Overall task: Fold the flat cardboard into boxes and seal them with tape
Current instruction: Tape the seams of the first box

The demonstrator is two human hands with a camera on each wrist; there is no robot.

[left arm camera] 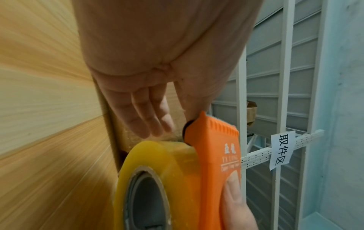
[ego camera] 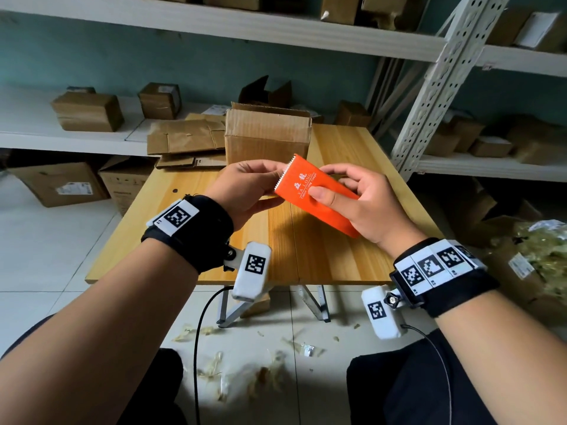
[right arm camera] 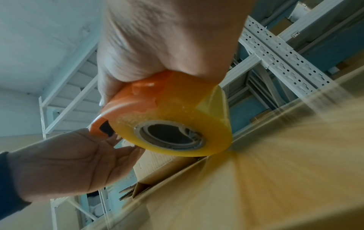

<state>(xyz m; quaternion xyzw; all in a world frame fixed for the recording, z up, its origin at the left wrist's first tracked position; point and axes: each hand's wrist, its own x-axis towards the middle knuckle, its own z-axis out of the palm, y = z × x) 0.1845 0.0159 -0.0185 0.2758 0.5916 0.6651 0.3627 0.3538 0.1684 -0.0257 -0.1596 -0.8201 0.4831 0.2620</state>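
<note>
An orange tape dispenser [ego camera: 319,197] with a yellowish tape roll [left arm camera: 157,171] is held in the air over the wooden table [ego camera: 337,256]. My right hand [ego camera: 331,184] grips its body, thumb on the printed top face. My left hand [ego camera: 276,182] pinches the toothed front end, thumb on top and fingers [left arm camera: 149,118] underneath by the roll [right arm camera: 177,112]. An upright cardboard box [ego camera: 267,139] with its top flaps open stands at the table's far edge. Flat cardboard sheets [ego camera: 184,138] lie to its left.
White metal shelving [ego camera: 429,87] holding small cartons surrounds the table at the back and right. Larger cartons [ego camera: 61,182] sit on the floor at left. Tape scraps [ego camera: 264,375] litter the tiled floor between my knees.
</note>
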